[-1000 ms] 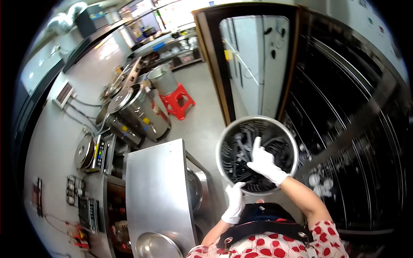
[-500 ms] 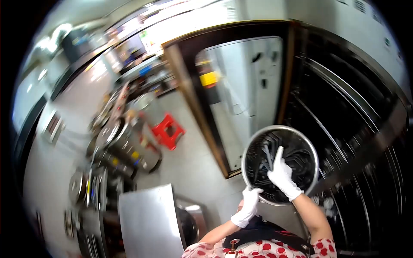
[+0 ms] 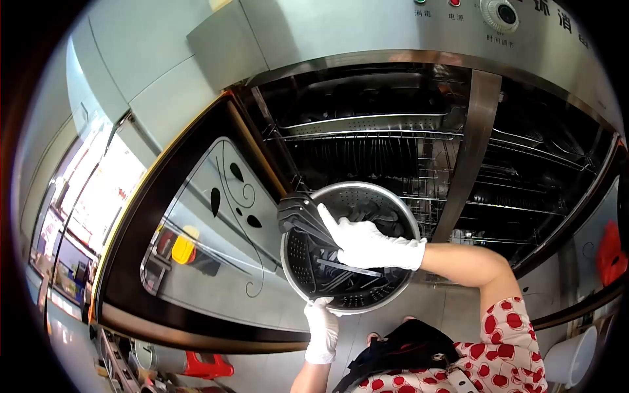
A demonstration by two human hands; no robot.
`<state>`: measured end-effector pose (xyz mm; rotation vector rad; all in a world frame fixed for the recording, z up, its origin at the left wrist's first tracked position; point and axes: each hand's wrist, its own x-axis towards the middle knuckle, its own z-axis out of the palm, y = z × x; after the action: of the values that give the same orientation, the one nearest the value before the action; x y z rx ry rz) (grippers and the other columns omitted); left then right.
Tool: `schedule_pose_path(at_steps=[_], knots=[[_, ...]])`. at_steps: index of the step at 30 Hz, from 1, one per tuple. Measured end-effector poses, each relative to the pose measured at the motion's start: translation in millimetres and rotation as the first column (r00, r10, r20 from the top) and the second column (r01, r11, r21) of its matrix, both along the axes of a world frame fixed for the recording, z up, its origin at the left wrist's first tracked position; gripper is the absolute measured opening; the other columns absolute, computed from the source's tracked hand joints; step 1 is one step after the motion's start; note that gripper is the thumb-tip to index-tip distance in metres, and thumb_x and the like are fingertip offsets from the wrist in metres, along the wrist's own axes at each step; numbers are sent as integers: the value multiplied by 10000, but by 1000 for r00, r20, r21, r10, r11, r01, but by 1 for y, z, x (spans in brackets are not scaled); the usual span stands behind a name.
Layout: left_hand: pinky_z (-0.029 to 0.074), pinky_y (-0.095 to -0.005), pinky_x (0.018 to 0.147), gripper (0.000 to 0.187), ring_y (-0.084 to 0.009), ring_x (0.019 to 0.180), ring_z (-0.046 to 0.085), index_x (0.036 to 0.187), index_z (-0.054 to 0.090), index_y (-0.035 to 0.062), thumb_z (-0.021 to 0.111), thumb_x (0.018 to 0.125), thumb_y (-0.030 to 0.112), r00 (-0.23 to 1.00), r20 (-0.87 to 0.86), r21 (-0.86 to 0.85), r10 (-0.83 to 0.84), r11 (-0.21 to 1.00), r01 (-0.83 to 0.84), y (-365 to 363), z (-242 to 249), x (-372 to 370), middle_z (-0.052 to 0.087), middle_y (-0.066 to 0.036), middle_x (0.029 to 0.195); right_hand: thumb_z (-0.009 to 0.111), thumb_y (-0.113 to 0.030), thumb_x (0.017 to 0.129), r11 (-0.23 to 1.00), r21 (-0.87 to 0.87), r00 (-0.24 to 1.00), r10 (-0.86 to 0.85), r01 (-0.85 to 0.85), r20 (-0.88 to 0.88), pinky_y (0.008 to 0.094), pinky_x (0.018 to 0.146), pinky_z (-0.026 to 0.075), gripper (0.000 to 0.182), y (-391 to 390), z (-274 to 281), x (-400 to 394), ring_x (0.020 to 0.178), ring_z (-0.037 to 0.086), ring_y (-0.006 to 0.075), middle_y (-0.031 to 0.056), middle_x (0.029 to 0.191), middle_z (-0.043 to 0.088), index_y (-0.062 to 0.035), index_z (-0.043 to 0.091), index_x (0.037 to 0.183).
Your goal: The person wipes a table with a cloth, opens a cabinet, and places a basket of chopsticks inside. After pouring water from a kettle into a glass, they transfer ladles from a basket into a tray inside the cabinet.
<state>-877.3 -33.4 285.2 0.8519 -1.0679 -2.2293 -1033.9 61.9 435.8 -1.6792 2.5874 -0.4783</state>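
My white-gloved left hand (image 3: 321, 329) grips the near rim of a round perforated metal basin (image 3: 407, 229). Over the basin, my gloved right hand (image 3: 373, 245) is closed on the handles of a stack of black spoons (image 3: 300, 216), index finger stretched along them. The nested spoon heads jut past the basin's left rim. More dark utensils (image 3: 341, 278) lie loose inside, several of them long and thin. My right palm and forearm hide part of the contents.
A disinfection cabinet stands ahead, its glass door (image 3: 229, 216) swung open at left. Its wire shelf (image 3: 373, 135) carries a perforated tray (image 3: 367, 123). A metal post (image 3: 468, 150) divides the cabinet. A white bucket (image 3: 571, 357) is at lower right, a red stool (image 3: 208, 365) at lower left.
My view has turned right to face the open cabinet, and the basin has come before its shelves. My right hand now holds the stacked spoons; earlier it was down inside the basin.
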Motion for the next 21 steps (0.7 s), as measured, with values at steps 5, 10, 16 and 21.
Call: schedule_pose_path(at_steps=[5,10,16,21], knots=[[530,-336,685,286,-238,789,622,1024,583,-45,522,744,-37,996,-49,97,-81,992,85,-21,16,-36,639,-123,930,572,-51,759,994,95,972,73,-53,-222,317,445,515,807,-5,51,-27,543,595,240,220,810,584,100,151,1431],[527,-382,829,315,-272,916,615,1068,553,-66,492,759,-45,989,-122,150,-77,984,95,-27,37,-53,613,-166,1026,603,-86,755,993,93,967,95,-74,-238,310,440,505,829,-7,49,-54,549,591,241,221,809,575,92,163,1434],[536,-386,834,312,-267,903,621,1073,540,-73,462,773,-42,991,-112,111,-78,990,90,-28,64,-71,612,-159,1012,548,-92,806,984,-111,862,65,-139,-503,301,390,435,747,-15,72,-101,481,505,182,172,746,518,58,187,1443],[541,-371,811,319,-256,879,626,1074,541,-70,469,764,-53,994,-95,62,-61,996,67,-37,46,-80,616,-149,1003,545,-56,775,987,-152,779,-50,-59,-625,312,419,459,755,-23,115,-146,537,539,211,207,782,544,63,201,1436]])
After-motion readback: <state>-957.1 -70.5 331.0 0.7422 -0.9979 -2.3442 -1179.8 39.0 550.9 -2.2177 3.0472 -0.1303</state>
